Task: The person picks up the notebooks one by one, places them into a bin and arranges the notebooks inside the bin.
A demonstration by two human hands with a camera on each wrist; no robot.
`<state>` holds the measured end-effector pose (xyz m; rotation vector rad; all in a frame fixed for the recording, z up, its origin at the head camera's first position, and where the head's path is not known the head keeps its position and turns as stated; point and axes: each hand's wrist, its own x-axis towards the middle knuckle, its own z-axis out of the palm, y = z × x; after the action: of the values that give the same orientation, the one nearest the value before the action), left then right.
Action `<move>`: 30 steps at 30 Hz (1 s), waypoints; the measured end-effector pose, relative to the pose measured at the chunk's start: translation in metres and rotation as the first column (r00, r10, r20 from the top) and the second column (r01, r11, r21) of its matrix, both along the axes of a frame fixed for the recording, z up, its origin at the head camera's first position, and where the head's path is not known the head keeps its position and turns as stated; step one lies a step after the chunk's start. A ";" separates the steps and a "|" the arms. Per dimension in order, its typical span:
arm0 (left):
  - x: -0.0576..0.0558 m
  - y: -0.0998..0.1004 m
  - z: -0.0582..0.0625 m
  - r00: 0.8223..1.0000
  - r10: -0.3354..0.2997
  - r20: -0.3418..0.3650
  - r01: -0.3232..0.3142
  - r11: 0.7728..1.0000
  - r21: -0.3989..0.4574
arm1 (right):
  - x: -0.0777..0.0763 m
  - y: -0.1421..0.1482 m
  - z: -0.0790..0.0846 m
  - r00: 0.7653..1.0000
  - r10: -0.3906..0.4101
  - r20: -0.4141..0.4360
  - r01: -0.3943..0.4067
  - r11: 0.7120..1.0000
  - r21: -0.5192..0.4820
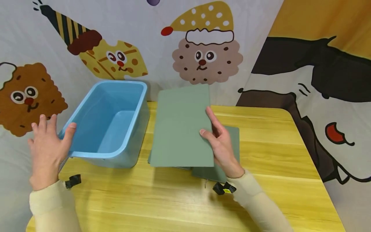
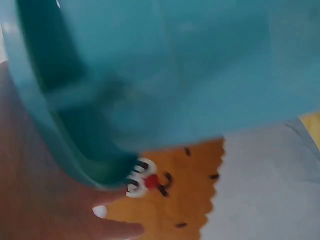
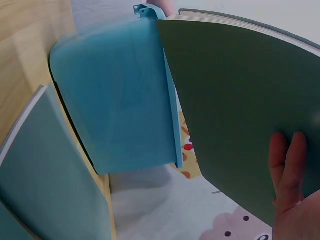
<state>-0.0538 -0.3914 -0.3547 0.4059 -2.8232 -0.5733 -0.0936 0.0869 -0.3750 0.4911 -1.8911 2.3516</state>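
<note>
While the left grip (image 1: 49,146) was spread at the bin (image 1: 137,138), the right grip (image 1: 224,149) aptly pinched the likely stiff book (image 1: 182,129) mid-edge.

The books (image 1: 182,129) are plain grey-green, the bin (image 1: 136,138) at left light blue, the table (image 1: 275,145) wood-grained yellow, the sleeves (image 1: 258,203) cream. The far white cloth (image 1: 156,38) bears a brown biscuit (image 1: 43,85), yellow cheese (image 1: 101,61) and white-dotted mustard hat (image 1: 210,14).

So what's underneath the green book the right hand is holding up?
Below the held book, other green books lie on the table, their edges poking out. From above it covers the rest, so I can't tell how many.
</note>
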 end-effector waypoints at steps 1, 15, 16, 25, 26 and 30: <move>-0.002 -0.008 -0.001 1.000 -0.009 0.027 0.009 1.000 0.018 | 0.000 -0.002 -0.001 1.000 0.002 0.000 -0.002 1.000 -0.004; -0.002 -0.030 -0.016 0.962 -0.186 0.198 0.114 0.939 0.324 | 0.000 -0.017 -0.003 0.999 0.036 0.018 -0.035 0.999 -0.013; -0.001 -0.027 -0.017 0.964 -0.189 0.184 0.122 0.938 0.324 | -0.001 -0.018 -0.002 0.999 0.034 0.016 -0.034 0.999 -0.011; 0.005 -0.011 -0.022 0.969 -0.239 0.065 0.221 0.953 0.206 | -0.006 -0.040 0.015 0.998 0.057 -0.035 -0.059 0.997 -0.047; 0.006 -0.010 -0.022 0.969 -0.240 0.060 0.224 0.954 0.199 | -0.007 -0.043 0.017 0.997 0.068 -0.039 -0.070 0.996 -0.052; 0.007 -0.006 -0.023 0.970 -0.238 0.054 0.223 0.954 0.198 | -0.010 -0.058 0.026 0.993 0.115 -0.032 -0.117 0.990 -0.072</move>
<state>-0.0470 -0.3972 -0.3776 0.1314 -2.9214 -0.8998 -0.1038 0.0292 -0.3489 0.6397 -1.8027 2.4623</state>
